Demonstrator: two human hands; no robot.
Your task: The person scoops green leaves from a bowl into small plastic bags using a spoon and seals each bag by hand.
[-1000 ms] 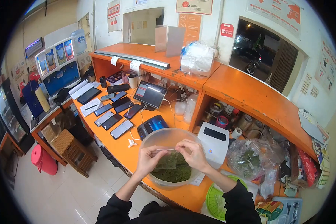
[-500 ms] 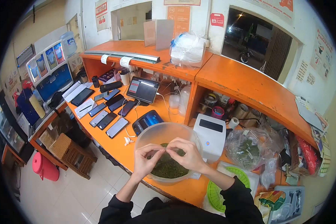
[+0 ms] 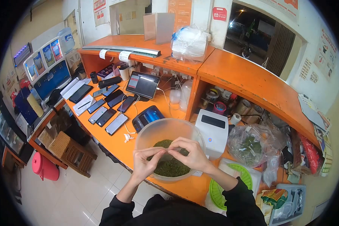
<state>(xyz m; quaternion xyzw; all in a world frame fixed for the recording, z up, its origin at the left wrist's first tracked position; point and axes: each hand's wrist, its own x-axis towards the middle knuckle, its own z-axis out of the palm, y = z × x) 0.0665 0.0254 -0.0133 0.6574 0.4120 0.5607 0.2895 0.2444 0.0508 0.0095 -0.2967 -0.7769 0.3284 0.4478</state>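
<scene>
Over a translucent plastic tub [image 3: 147, 130] that holds finely chopped green leaves [image 3: 173, 167], my left hand [image 3: 147, 160] and my right hand [image 3: 190, 152] meet fingertip to fingertip. Both are closed in a pinch. Whatever lies between the fingertips is too small to make out. The tub stands at the front edge of the orange counter. To its right are a white printer-like box [image 3: 211, 133] and a bright green plastic basket [image 3: 216, 192], partly behind my right forearm.
Several phones [image 3: 116, 124] lie left of the tub, near a tablet on a stand [image 3: 142, 84] and a dark card-terminal-like device [image 3: 148, 117]. A clear bag with green leaves [image 3: 252, 145] sits at right. A grey tray [image 3: 290, 211] holds utensils. An orange shelf [image 3: 248, 79] rises behind.
The view has shifted slightly. Both hands stay pinched together over the tub, with only a small shift of the fingers.
</scene>
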